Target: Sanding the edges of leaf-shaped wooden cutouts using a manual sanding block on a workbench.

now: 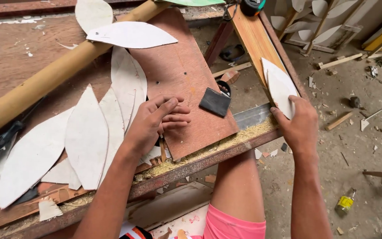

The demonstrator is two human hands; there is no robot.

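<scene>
Leaf-shaped white cutouts [87, 137]: I count several finished ones lying at nine o'clock. My right hand [299, 126] grasps a stacked pair [279, 86] at three o'clock; my left hand [153, 124], half-curled, presses the plywood board [177, 66]. A black sanding block [215, 102] lies between.

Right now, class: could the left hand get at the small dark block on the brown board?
Probably yes. The left hand rests on the brown board, and the small dark block lies just beyond its fingertips with only bare board between.

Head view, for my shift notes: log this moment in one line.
left hand: flat on plywood board | right hand: holding white leaf-shaped cutouts | sanding block: on board
</scene>
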